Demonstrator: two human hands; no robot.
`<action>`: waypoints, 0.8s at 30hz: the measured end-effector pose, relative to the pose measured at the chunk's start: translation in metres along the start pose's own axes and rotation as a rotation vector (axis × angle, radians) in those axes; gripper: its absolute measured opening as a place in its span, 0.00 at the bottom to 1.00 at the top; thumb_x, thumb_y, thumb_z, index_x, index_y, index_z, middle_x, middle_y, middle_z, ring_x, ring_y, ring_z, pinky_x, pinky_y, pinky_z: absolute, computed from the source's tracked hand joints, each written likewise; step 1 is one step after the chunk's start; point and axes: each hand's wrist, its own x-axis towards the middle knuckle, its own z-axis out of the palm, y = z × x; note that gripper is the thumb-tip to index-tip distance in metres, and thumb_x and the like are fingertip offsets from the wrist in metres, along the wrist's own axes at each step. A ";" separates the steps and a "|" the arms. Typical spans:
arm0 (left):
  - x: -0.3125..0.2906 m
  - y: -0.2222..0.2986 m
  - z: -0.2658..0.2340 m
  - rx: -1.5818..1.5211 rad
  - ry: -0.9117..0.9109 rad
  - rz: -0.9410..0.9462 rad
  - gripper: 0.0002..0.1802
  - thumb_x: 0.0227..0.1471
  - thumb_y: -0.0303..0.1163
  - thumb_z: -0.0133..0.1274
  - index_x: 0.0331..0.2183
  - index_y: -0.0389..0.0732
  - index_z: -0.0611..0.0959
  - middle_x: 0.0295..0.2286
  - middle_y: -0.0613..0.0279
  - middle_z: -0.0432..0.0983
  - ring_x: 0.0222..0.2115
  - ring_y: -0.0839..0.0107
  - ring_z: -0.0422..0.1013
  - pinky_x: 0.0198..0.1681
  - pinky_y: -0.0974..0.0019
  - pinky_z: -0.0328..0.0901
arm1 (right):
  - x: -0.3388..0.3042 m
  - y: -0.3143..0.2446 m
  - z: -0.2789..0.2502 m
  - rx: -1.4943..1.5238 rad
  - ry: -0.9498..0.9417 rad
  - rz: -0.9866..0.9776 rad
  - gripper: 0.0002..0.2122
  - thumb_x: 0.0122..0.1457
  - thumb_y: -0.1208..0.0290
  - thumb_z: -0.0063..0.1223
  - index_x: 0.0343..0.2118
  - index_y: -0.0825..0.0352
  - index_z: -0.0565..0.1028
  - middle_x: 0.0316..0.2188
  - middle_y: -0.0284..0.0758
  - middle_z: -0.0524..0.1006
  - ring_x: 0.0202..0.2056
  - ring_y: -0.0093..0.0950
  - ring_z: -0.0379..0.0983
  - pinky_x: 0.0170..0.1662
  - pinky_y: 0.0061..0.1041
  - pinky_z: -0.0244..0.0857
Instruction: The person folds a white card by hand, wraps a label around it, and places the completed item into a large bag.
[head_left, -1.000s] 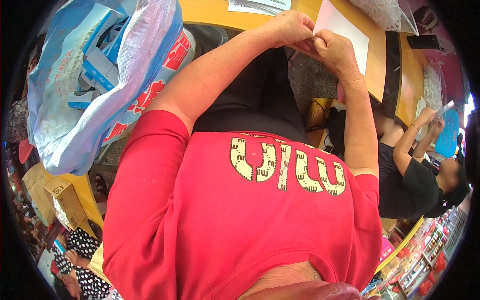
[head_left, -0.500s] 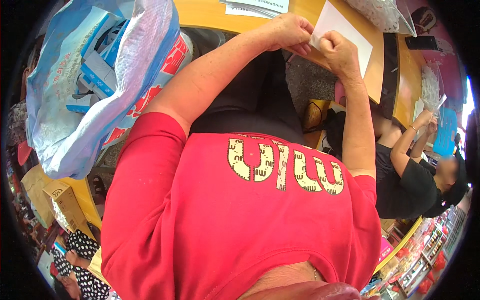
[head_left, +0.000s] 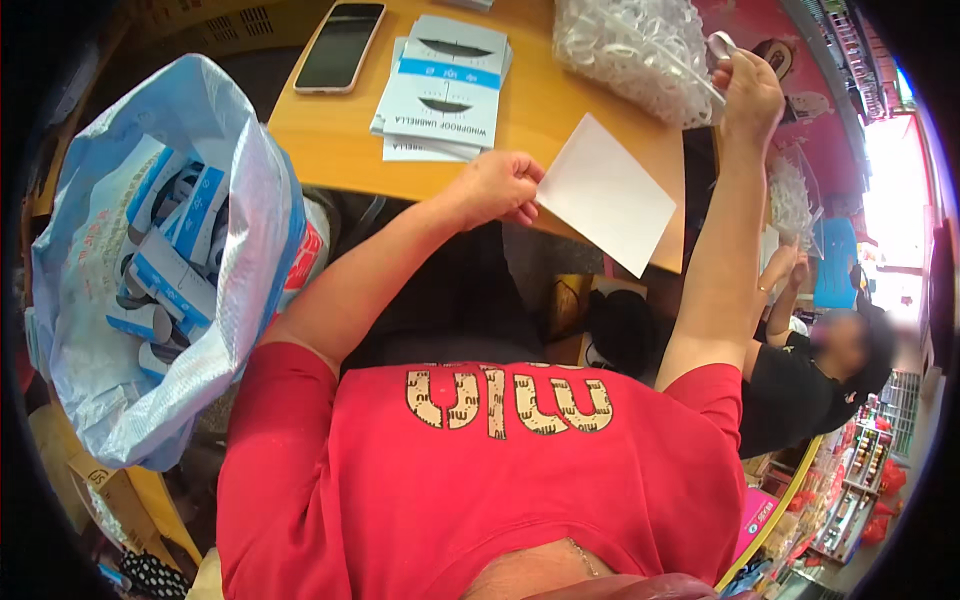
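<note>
My left hand point(head_left: 500, 188) is closed, pinching the left edge of a white card point(head_left: 607, 195) between thumb and fingers. The card's plain side faces up, and it lies over the table's near edge. My right hand point(head_left: 751, 98) is raised at the right edge of a clear bag point(head_left: 630, 55) full of translucent plastic loops. Its fingers are closed on a small whitish loop point(head_left: 720, 43) that sticks up past the fingertips. Left of the bag lies a stack of printed umbrella cards point(head_left: 440, 110), white with a blue band.
A phone point(head_left: 340, 48) lies on the yellow table point(head_left: 330, 150). At my left stands a big woven sack point(head_left: 85, 330) holding several rolled blue-and-white cards point(head_left: 180, 270). To the right sits a co-worker in black point(head_left: 800, 390), beside another bag of loops point(head_left: 790, 200) and a blue stool point(head_left: 835, 262).
My right hand has left the white card and moved up and right to the bag of loops. My left hand still holds the card. The view has shifted, bringing the phone and card stack into sight.
</note>
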 end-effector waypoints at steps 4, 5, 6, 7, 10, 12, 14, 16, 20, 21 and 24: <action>0.003 0.003 0.004 -0.022 -0.019 -0.001 0.10 0.42 0.21 0.40 0.32 0.33 0.72 0.20 0.59 0.70 0.18 0.75 0.69 0.24 0.74 0.67 | 0.051 0.063 -0.007 -1.216 -0.476 -0.552 0.11 0.48 0.67 0.38 0.27 0.67 0.72 0.26 0.40 0.73 0.27 0.33 0.71 0.30 0.27 0.64; 0.002 0.002 0.002 -0.031 -0.023 0.001 0.10 0.42 0.21 0.41 0.32 0.33 0.71 0.21 0.60 0.69 0.19 0.75 0.69 0.25 0.73 0.68 | 0.042 0.062 0.001 -1.075 -0.427 -0.434 0.11 0.48 0.67 0.37 0.27 0.66 0.72 0.28 0.41 0.72 0.30 0.36 0.69 0.33 0.30 0.62; 0.000 0.002 0.002 -0.045 -0.029 -0.012 0.10 0.43 0.22 0.40 0.32 0.33 0.71 0.21 0.61 0.69 0.20 0.76 0.69 0.25 0.73 0.68 | 0.032 0.061 0.005 -0.935 -0.378 -0.313 0.11 0.47 0.67 0.37 0.28 0.65 0.72 0.30 0.43 0.71 0.33 0.40 0.68 0.36 0.33 0.61; -0.002 0.002 0.000 -0.051 -0.022 -0.007 0.10 0.43 0.22 0.40 0.32 0.33 0.71 0.21 0.61 0.69 0.20 0.76 0.69 0.25 0.73 0.68 | 0.025 0.056 0.010 -0.798 -0.316 -0.217 0.11 0.46 0.68 0.38 0.29 0.66 0.72 0.30 0.43 0.71 0.34 0.39 0.67 0.40 0.33 0.58; -0.003 -0.001 -0.001 -0.042 -0.014 -0.028 0.11 0.43 0.22 0.40 0.33 0.33 0.71 0.21 0.61 0.69 0.20 0.76 0.69 0.25 0.73 0.68 | 0.007 0.058 0.004 -0.813 -0.157 -0.233 0.11 0.45 0.68 0.40 0.29 0.68 0.71 0.29 0.43 0.70 0.34 0.38 0.66 0.39 0.32 0.58; -0.002 -0.002 -0.001 -0.100 0.041 -0.002 0.11 0.42 0.21 0.40 0.32 0.32 0.72 0.20 0.59 0.69 0.18 0.75 0.68 0.23 0.72 0.68 | -0.023 0.038 0.000 -0.688 -0.132 -0.208 0.10 0.44 0.70 0.44 0.28 0.70 0.70 0.28 0.41 0.70 0.33 0.34 0.66 0.38 0.27 0.58; 0.001 0.000 -0.002 -0.094 0.057 -0.002 0.11 0.43 0.22 0.40 0.33 0.33 0.71 0.21 0.59 0.69 0.20 0.75 0.69 0.25 0.71 0.68 | -0.064 0.015 -0.004 -0.518 -0.135 -0.091 0.09 0.45 0.72 0.47 0.29 0.70 0.70 0.25 0.37 0.71 0.28 0.25 0.67 0.34 0.20 0.60; 0.001 0.005 0.000 -0.088 0.075 -0.007 0.11 0.43 0.23 0.41 0.34 0.33 0.71 0.22 0.59 0.69 0.21 0.74 0.69 0.26 0.71 0.69 | -0.106 0.003 -0.014 -0.301 -0.309 0.098 0.08 0.46 0.74 0.46 0.30 0.70 0.71 0.24 0.35 0.72 0.27 0.21 0.67 0.32 0.17 0.60; 0.011 0.004 0.004 -0.061 0.092 0.059 0.12 0.42 0.22 0.41 0.34 0.32 0.70 0.24 0.58 0.69 0.22 0.72 0.69 0.26 0.70 0.69 | -0.175 0.002 -0.014 -0.354 -0.404 0.066 0.08 0.47 0.76 0.45 0.32 0.69 0.71 0.28 0.38 0.72 0.31 0.29 0.69 0.35 0.21 0.61; 0.010 0.005 0.007 -0.064 0.100 0.064 0.13 0.42 0.22 0.41 0.35 0.32 0.70 0.24 0.57 0.69 0.22 0.72 0.69 0.26 0.69 0.69 | -0.183 0.006 -0.013 -0.369 -0.415 0.024 0.11 0.46 0.77 0.44 0.35 0.69 0.69 0.34 0.42 0.70 0.38 0.36 0.66 0.41 0.26 0.59; 0.005 0.005 0.012 0.019 0.151 0.068 0.12 0.41 0.24 0.42 0.33 0.31 0.70 0.24 0.56 0.69 0.22 0.71 0.69 0.26 0.69 0.68 | -0.206 0.012 -0.009 -0.416 -0.456 -0.051 0.19 0.44 0.77 0.44 0.43 0.68 0.63 0.44 0.47 0.62 0.47 0.40 0.57 0.48 0.31 0.54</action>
